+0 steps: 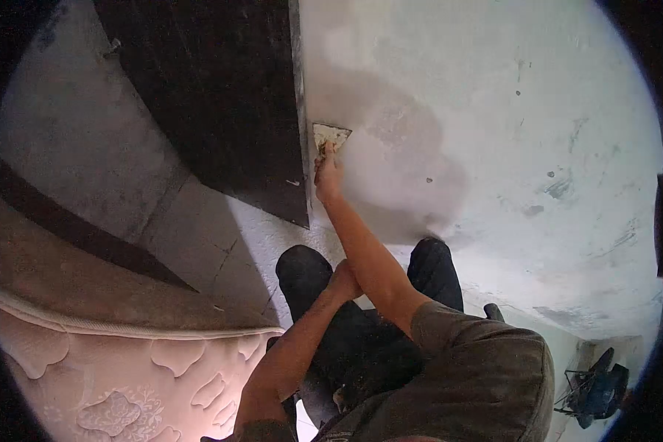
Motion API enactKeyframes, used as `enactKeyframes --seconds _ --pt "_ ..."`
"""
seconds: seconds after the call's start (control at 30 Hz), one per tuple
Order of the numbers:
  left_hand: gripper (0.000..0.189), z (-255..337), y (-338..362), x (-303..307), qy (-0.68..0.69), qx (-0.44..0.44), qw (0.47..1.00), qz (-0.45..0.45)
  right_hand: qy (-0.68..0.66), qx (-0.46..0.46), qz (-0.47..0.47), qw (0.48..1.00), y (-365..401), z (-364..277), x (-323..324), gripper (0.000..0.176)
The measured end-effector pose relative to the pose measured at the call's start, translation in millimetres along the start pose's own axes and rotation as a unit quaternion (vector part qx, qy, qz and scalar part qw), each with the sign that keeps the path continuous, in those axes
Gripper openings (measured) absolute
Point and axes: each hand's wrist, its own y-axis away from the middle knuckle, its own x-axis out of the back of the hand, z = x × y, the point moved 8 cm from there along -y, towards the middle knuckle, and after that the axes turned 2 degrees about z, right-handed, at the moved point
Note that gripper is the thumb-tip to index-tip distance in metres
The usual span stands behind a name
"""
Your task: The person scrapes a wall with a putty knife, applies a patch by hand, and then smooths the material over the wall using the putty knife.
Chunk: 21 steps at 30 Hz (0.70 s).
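Observation:
My right hand (329, 177) is closed around a putty knife (331, 136), its wide blade smeared with pale filler. The blade lies against the wall (420, 110), close beside the edge of a dark door panel (228, 96). My left hand (343, 283) is drawn in between my knees, under my right forearm. The forearm covers its fingers, so what it holds, if anything, does not show. A damp-looking darker patch (412, 140) spreads over the wall to the right of the blade.
On the lower left stands a quilted pink mattress (118, 368). Pale floor tiles (206, 243) run under the door panel. Small holes and grey smudges mark the wall. At the lower right a dark object with a wire frame (597, 390) rests near the wall.

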Motion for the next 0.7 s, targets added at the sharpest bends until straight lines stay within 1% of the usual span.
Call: enactKeyframes --seconds 0.07,0.1,0.17,0.2,0.27,0.3,0.37,0.4,0.47,0.5,0.53,0.57,0.6,0.63,0.67,0.7 --pt "0.036 8.8 0.1 6.2 0.011 -0.045 0.999 0.023 0.003 0.06 -0.031 0.998 -0.4 -6.8 -2.8 0.038" --pt "0.036 3.6 0.4 2.3 0.011 -0.042 0.999 0.024 0.003 0.057 -0.033 0.998 4.0 -9.4 -5.0 0.038" --pt "0.038 -19.5 -0.7 -15.0 0.005 0.016 1.0 -0.014 -0.061 0.003 -0.043 0.997 14.8 -12.2 -12.6 0.038" --pt "0.038 -16.2 1.3 -10.8 0.005 0.018 1.0 -0.014 -0.061 0.002 -0.043 0.997 7.2 -5.7 -11.5 0.038" --pt "0.04 9.0 4.4 14.1 0.001 -0.034 0.999 0.029 -0.062 0.035 -0.028 0.997 -17.3 5.2 -7.4 0.043" --pt "0.04 16.1 4.5 22.1 0.001 -0.033 0.999 0.03 -0.061 0.034 -0.029 0.997 -14.8 -5.8 -7.7 0.043" --pt "0.041 21.2 0.6 32.9 0.041 0.021 0.998 0.044 -0.108 0.08 -0.05 0.99 -4.3 -51.4 -7.6 0.049" --pt "0.041 20.7 -2.0 27.3 0.046 0.018 0.998 0.043 -0.103 0.083 -0.048 0.99 -2.2 -55.4 -5.2 0.049" --pt "0.041 25.0 -4.0 4.6 0.043 -0.012 0.999 -0.032 -0.069 0.048 -0.075 0.994 9.6 -52.2 -5.8 0.05" --pt "0.041 30.5 -3.1 -1.0 0.043 -0.017 0.998 -0.032 -0.01 0.067 -0.1 0.993 21.8 -60.3 -7.3 0.048" --pt "0.04 40.3 -0.2 -2.7 0.024 -0.047 0.999 -0.01 -0.012 0.072 -0.101 0.992 19.9 -53.2 -5.0 0.048" --pt "0.04 47.0 0.9 -2.2 0.004 -0.076 0.997 0.011 0.026 0.08 -0.082 0.993 18.5 -42.8 -3.0 0.046" --pt "0.04 50.3 -0.2 1.9 0.001 -0.078 0.997 0.009 0.064 0.085 -0.061 0.992 14.7 -29.3 2.4 0.045" --pt "0.04 49.8 -0.2 0.5 0.015 -0.048 0.998 -0.033 0.062 0.086 -0.059 0.993 15.7 -20.0 5.9 0.045" --pt "0.04 48.9 1.3 -3.9 0.029 -0.017 0.997 -0.076 0.094 0.071 -0.062 0.991 16.4 -7.9 9.1 0.044" --pt "0.04 45.7 1.2 -9.1 0.028 -0.017 0.997 -0.076 0.124 0.056 -0.066 0.988 14.8 2.2 11.7 0.043"
